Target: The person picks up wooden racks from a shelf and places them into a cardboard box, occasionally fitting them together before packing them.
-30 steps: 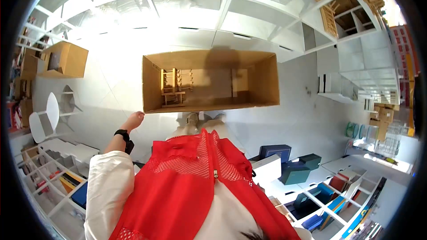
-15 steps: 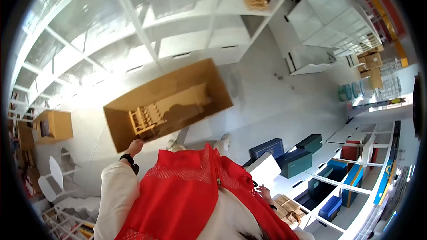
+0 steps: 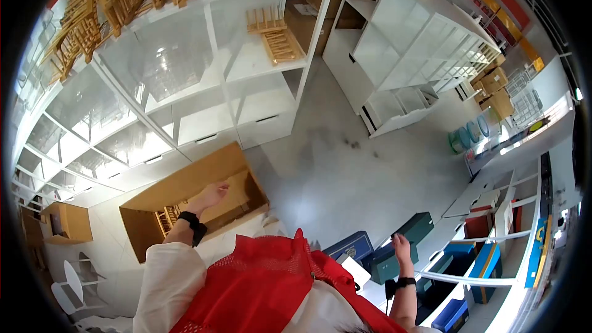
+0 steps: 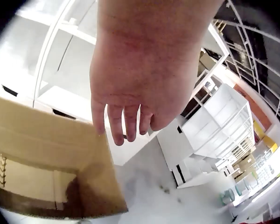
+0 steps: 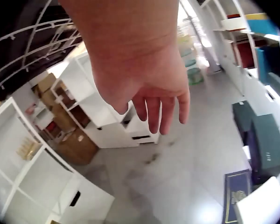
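Head view: cardboard box (image 3: 180,182) sat below the left hand (image 3: 213,194), wooden rack (image 3: 166,217) inside, close by that wrist. Both hands looked empty, fingers loose and near straight; right hand (image 3: 402,248) hung near the green boxes (image 3: 383,265). From where I stood, shifting the cardboard box well called for a grip on opposite walls, kept level so the rack wouldn't slide. Cardboard was brown, open-topped, oblong; rack was light wood, thin rods; green boxes dark, square-edged.
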`<state>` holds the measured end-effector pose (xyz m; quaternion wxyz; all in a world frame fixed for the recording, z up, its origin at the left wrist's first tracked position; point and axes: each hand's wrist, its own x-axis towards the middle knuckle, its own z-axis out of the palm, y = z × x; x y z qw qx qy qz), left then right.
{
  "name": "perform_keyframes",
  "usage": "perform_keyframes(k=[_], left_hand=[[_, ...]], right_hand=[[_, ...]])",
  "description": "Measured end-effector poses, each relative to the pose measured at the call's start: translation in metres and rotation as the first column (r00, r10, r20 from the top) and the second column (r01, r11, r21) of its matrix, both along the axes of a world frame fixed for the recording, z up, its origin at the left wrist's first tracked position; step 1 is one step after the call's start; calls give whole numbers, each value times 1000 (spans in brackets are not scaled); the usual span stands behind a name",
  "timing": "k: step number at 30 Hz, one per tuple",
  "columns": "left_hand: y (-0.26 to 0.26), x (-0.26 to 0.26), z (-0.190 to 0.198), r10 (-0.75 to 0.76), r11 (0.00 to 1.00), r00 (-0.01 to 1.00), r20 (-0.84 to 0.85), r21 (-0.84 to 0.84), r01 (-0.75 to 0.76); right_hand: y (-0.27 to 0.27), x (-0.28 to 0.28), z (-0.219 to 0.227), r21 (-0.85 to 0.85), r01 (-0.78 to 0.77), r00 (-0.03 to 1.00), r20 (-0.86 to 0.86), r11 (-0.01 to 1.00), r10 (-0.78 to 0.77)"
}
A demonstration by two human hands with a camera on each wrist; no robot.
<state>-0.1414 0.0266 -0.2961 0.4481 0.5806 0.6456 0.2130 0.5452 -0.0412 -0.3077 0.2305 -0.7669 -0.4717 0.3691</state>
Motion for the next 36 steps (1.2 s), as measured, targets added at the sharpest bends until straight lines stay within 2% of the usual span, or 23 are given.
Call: perform_keyframes(k=[2, 4, 6, 9, 12, 13, 15, 17, 18, 19, 21, 22, 23, 24, 25, 27, 29, 30, 31, 32, 34, 36], left_hand=[[19, -11, 16, 41, 998, 999, -28, 43, -40], [37, -28, 20, 111, 990, 994, -18, 88, -109], [57, -42, 19, 203, 969, 979, 36, 134, -206], [106, -50, 56, 252, 957, 965, -77, 169, -237], [181, -47, 76, 280, 942, 958, -54, 205, -264], [213, -49, 69, 220, 927, 972, -82, 327, -182], [277, -29, 85, 172, 931, 985, -18, 329, -156], [341, -4, 94, 91, 905, 987, -132, 425, -26], [372, 11, 96, 64, 893, 988, -142, 449, 7], [401, 23, 97, 40, 878, 988, -151, 478, 37], [459, 42, 89, 40, 849, 977, -210, 522, 77], [487, 47, 86, 47, 829, 970, -237, 551, 95], [510, 50, 85, 76, 832, 963, -258, 549, 81], [533, 53, 82, 111, 834, 954, -277, 548, 62], [553, 56, 81, 149, 837, 943, -297, 545, 40], [584, 57, 86, 273, 779, 887, -371, 627, 22], [618, 49, 89, 405, 712, 834, -374, 701, -32], [634, 42, 86, 358, 856, 843, -402, 502, -124], [644, 42, 103, 310, 938, 864, -396, 276, -210], [655, 42, 120, 261, 962, 875, -408, 29, -273], [661, 35, 129, 245, 933, 873, -422, -142, -331], [657, 30, 128, 279, 923, 851, -444, -121, -366]], right_hand=[[73, -43, 13, 126, -95, 985, -132, 987, 112], [141, -85, 21, 159, -309, 938, -111, 938, 328], [198, -127, 40, 85, -512, 859, 17, 855, 512], [274, -159, 45, 42, -678, 735, 14, 734, 678], [333, -149, 27, -46, -707, 697, 129, 706, 706], [357, -130, 5, -26, -722, 683, 127, 691, 719], [383, -75, -53, 2, -743, 666, 96, 669, 740], [388, -53, -53, 8, -514, 844, -171, 858, 508], [393, -42, -53, -17, -380, 886, -292, 925, 359], [396, -25, -58, -160, -296, 914, -332, 942, 232], [394, 14, -77, -419, -128, 938, -346, 899, -28], [391, 20, -76, -498, -38, 976, -204, 866, -74], [384, 32, -78, -556, 10, 974, -181, 831, -132], [383, 49, -89, -690, 54, 942, -204, 722, -265], [383, 63, -100, -719, 66, 935, -198, 692, -295], [392, 72, -111, -763, 79, 920, -192, 641, -342], [422, 74, -117, -761, 66, 914, -212, 645, -345], [438, 76, -118, -758, 62, 917, -214, 650, -338], [457, 77, -120, -743, 50, 916, -232, 668, -327], [481, 75, -120, -724, 43, 919, -241, 688, -311], [530, 72, -116, -682, 31, 930, -248, 731, -270], [583, 68, -103, -621, 24, 948, -234, 783, -215]])
